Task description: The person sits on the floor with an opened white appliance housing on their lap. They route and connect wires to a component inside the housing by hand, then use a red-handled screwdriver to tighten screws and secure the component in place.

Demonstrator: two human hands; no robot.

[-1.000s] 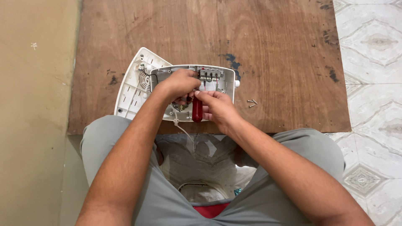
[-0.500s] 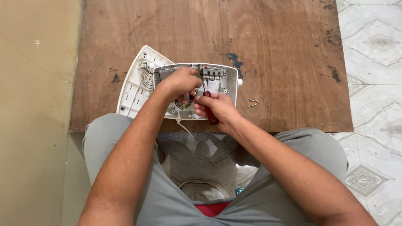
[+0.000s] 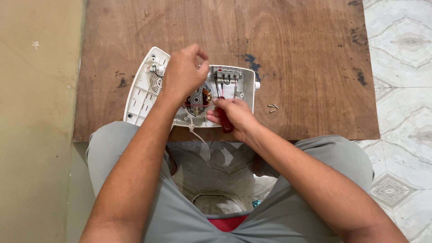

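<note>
The opened white casing [image 3: 148, 90] lies at the near edge of the desk [image 3: 292, 54], at about 12 o'clock from the person's lap, its motor [image 3: 198, 98] and wiring bared. The left hand [image 3: 182, 72] hovers over its middle with fingers loosely curled, holding nothing I can make out, while the right hand [image 3: 236, 114] at 4 o'clock of the motor is closed on a red-handled screwdriver [image 3: 225, 120]. The shell looks light, stiff and brittle with delicate wires, so I judge it best gripped by its outer rim; loose screws [image 3: 272, 108] lie just beside it at 3 o'clock.
</note>
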